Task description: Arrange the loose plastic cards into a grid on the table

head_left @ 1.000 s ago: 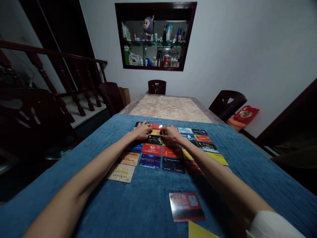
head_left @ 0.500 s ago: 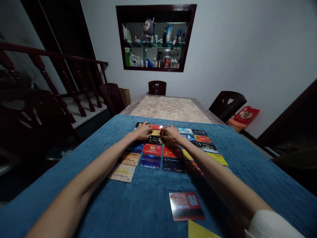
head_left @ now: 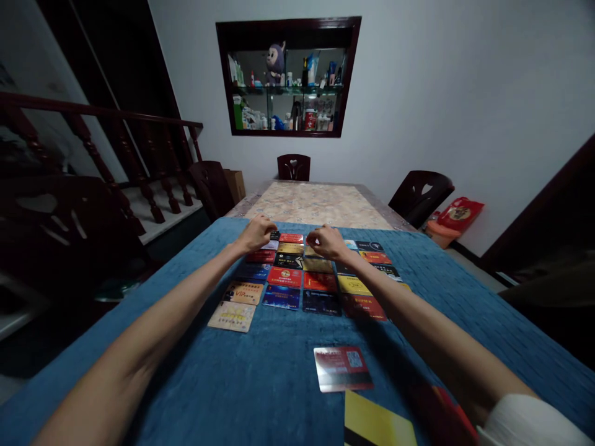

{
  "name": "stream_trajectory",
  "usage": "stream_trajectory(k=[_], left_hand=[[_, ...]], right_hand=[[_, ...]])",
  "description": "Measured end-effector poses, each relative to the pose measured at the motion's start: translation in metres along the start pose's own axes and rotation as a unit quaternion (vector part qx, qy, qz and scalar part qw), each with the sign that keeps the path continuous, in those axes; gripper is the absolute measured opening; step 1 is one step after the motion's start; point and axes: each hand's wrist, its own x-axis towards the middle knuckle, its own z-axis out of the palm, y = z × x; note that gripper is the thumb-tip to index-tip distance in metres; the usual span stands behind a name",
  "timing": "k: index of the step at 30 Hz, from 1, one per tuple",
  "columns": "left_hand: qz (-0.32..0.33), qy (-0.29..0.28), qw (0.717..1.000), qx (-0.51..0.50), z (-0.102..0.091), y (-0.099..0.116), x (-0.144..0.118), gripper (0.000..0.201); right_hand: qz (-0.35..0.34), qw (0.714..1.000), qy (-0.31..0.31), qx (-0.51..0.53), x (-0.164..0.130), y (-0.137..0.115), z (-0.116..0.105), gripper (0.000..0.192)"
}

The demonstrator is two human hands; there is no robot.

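Note:
Plastic cards lie in close rows on the blue cloth [head_left: 279, 365]. My left hand [head_left: 258, 234] is at the far left corner of the rows, fingers curled beside a black card [head_left: 274, 236]; the fingertips are partly hidden. To the right, my right hand [head_left: 329, 241] hovers over the far rows, thumb and fingers bent together in a pinch. What either hand holds, if anything, does not show. Between them lie a red card [head_left: 291, 238] and a gold card [head_left: 290, 248]. Nearer are a black VIP card [head_left: 289, 261] and a red card [head_left: 284, 276].
A red and silver card [head_left: 343, 370] and a yellow card [head_left: 377, 421] lie apart near the front. More red cards [head_left: 449, 412] sit partly under my right forearm. Beyond the cloth is the patterned tabletop [head_left: 320, 201], with dark chairs [head_left: 294, 168] around it.
My hands have moved apart: the left went outward to the left, off the gold card, and the right shifted slightly right. The view has shifted a little.

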Motion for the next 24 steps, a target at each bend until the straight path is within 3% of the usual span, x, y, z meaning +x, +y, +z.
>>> stream_trajectory(k=[9,18,24], left_hand=[[0.012,0.025,0.999,-0.021,-0.019,0.044,-0.036,0.028],[0.068,0.04,0.995,-0.067,-0.016,0.098,-0.078,0.025],[0.08,-0.001,0.992,-0.099,-0.012,0.137,-0.107,0.027]], right_hand=[[-0.02,0.999,0.032,0.004,-0.042,-0.005,-0.021,0.024],[-0.035,0.998,0.046,0.011,-0.098,-0.006,-0.027,0.023],[-0.063,0.997,0.048,0.017,-0.137,-0.004,-0.024,0.025]])
